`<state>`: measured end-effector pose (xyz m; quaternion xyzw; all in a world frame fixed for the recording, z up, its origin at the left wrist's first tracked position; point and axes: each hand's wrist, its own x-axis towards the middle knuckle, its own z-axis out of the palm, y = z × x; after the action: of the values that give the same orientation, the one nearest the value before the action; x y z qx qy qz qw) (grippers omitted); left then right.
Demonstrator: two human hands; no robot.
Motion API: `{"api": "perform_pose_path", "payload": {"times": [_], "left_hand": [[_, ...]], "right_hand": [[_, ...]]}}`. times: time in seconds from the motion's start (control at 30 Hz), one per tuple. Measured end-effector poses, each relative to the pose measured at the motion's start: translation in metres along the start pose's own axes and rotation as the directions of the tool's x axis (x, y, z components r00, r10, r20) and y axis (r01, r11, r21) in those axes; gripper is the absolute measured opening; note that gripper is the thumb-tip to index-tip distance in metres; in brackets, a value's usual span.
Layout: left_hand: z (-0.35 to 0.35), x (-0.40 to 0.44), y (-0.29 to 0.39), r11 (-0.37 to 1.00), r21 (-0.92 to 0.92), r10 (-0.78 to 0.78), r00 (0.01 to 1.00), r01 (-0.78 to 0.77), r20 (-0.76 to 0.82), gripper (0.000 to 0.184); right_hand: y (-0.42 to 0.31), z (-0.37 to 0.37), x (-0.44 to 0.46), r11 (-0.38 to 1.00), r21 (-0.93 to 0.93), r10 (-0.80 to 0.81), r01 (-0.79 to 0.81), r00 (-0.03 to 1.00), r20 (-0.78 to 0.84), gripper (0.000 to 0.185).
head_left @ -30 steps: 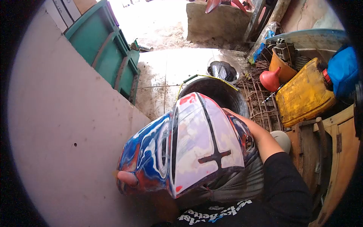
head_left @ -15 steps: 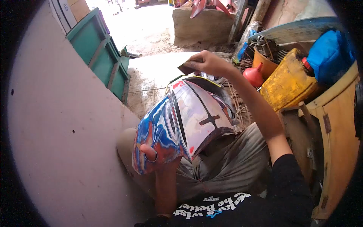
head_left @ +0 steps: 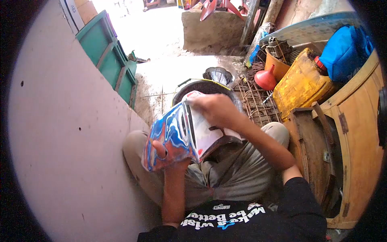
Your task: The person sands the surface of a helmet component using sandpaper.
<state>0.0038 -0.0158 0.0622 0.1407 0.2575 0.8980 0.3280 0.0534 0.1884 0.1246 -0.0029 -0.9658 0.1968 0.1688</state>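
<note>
A motorcycle fairing panel [head_left: 173,127], sanded into blue, white and rust-red swirls on one side and white on the other, rests tilted over my lap. My left hand [head_left: 159,149] grips it from beneath; the thumb pokes through a hole near the lower left corner and the other fingers are hidden. Closed and slightly blurred, my right hand [head_left: 213,109] bears down on the upper white face, beside the dark slot. The small sheet of sandpaper it pinched earlier is covered by the fingers now.
Beyond the panel stands a black bucket [head_left: 195,86] with a yellow-grip handle, and a dark scalloped bowl [head_left: 218,75]. To the right are a wire grid [head_left: 258,103], red funnel [head_left: 265,78], yellow jerrycan [head_left: 302,86] and wooden frame [head_left: 358,141]. A pale wall [head_left: 72,161] runs close on the left.
My right hand has come down from above the bucket onto the panel's white face. The panel sits slightly higher in view, and the bowl behind the bucket has come into sight.
</note>
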Motion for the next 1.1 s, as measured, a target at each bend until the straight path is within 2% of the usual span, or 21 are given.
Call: {"api": "perform_pose_path", "payload": {"times": [0.03,0.1,0.17,0.2,0.23,0.27,0.3,0.37,0.4,0.43,0.5,0.57,0.6,0.7,0.77,0.83,0.87,0.9,0.93,1.03,1.1], "left_hand": [[0.005,0.002,0.001,1.0,0.003,-0.012,1.0,0.012,0.026,0.122],[-0.002,0.0,-0.006,0.98,-0.189,-0.057,0.998,0.06,0.02,0.122],[0.0,0.0,-0.002,0.994,-0.088,-0.058,0.998,0.06,0.031,0.121],[0.003,-0.001,0.001,0.999,-0.01,-0.053,0.998,0.053,0.03,0.121],[0.002,0.0,0.0,0.999,-0.001,-0.039,0.998,0.039,0.052,0.12],[0.001,0.001,-0.002,1.0,0.008,-0.025,0.997,0.024,0.077,0.119],[-0.003,0.002,-0.003,1.0,-0.027,-0.003,0.993,0.006,0.12,0.118],[-0.01,0.003,-0.007,0.999,-0.042,0.02,0.992,-0.015,0.128,0.116],[-0.012,-0.001,-0.008,1.0,-0.017,0.011,0.996,-0.01,0.088,0.116],[-0.012,-0.002,-0.007,1.0,0.011,0.01,0.996,-0.011,0.084,0.116],[-0.013,-0.003,-0.003,0.998,0.066,0.009,0.997,-0.014,0.074,0.115],[0.0,-0.001,0.0,0.999,0.011,-0.035,0.996,0.034,0.086,0.118],[0.002,-0.001,0.001,0.999,0.018,-0.037,0.995,0.036,0.089,0.118],[-0.002,0.001,-0.004,0.999,-0.022,-0.031,0.991,0.034,0.131,0.117],[-0.01,0.001,-0.009,0.995,-0.092,-0.028,0.983,0.045,0.181,0.114],[-0.012,0.001,-0.008,0.984,-0.166,-0.021,0.97,0.062,0.242,0.109],[-0.004,0.001,-0.012,0.875,-0.462,0.028,0.941,0.14,0.338,0.108],[-0.003,-0.001,-0.011,0.913,-0.393,0.007,0.961,0.106,0.275,0.108],[-0.002,-0.004,-0.011,0.944,-0.321,-0.007,0.978,0.076,0.209,0.108],[-0.012,-0.004,-0.014,0.995,-0.095,0.003,0.994,0.007,0.111,0.107],[-0.013,0.0,-0.011,0.987,-0.156,0.0,0.974,0.036,0.227,0.107]], "right_hand": [[-0.015,0.007,-0.006,0.998,-0.044,-0.047,0.047,0.999,0.001,0.033],[-0.042,0.019,-0.02,0.952,0.044,-0.29,0.303,0.94,-0.181,0.034],[-0.038,-0.003,-0.015,0.974,0.097,-0.207,0.207,0.978,-0.012,0.03],[-0.025,-0.006,-0.006,0.998,0.014,-0.067,0.067,0.998,0.015,0.029],[-0.008,-0.007,0.004,0.994,-0.078,0.073,-0.071,0.997,0.027,0.028],[0.012,0.003,0.007,0.997,0.02,0.075,-0.073,0.99,-0.122,0.026],[0.01,0.0,0.007,0.988,0.0,0.157,-0.157,0.987,-0.033,0.025],[-0.013,0.01,-0.009,0.995,-0.087,-0.056,0.051,0.997,-0.049,0.027],[-0.03,0.018,-0.02,0.976,0.055,-0.204,0.209,0.975,-0.084,0.031],[-0.042,0.025,-0.03,0.933,-0.022,-0.356,0.358,0.914,-0.193,0.033],[-0.037,0.009,-0.035,0.942,0.032,-0.326,0.334,0.933,-0.156,0.033],[-0.008,0.003,-0.029,0.993,-0.096,-0.076,0.071,0.996,-0.052,0.032],[-0.006,-0.007,-0.026,0.994,-0.074,0.073,-0.075,0.997,-0.036,0.031],[-0.032,0.009,-0.044,0.977,-0.116,-0.195,0.178,0.969,-0.152,0.03],[-0.07,0.012,-0.063,0.954,-0.17,-0.269,0.245,0.953,-0.136,0.03],[-0.063,0.011,-0.069,0.985,-0.083,-0.164,0.152,0.973,-0.16,0.031],[-0.051,0.008,-0.069,0.996,-0.09,0.009,-0.024,0.987,-0.163,0.032],[-0.037,0.003,-0.064,0.975,-0.102,0.177,-0.196,0.97,-0.169,0.032],[-0.031,0.0,-0.061,0.962,-0.011,0.267,-0.273,0.948,-0.174,0.034],[-0.061,0.018,-0.075,0.992,-0.089,-0.107,0.09,0.971,-0.215,0.034],[-0.097,0.015,-0.085,0.96,-0.18,-0.243,0.215,0.958,-0.15,0.035]]}}
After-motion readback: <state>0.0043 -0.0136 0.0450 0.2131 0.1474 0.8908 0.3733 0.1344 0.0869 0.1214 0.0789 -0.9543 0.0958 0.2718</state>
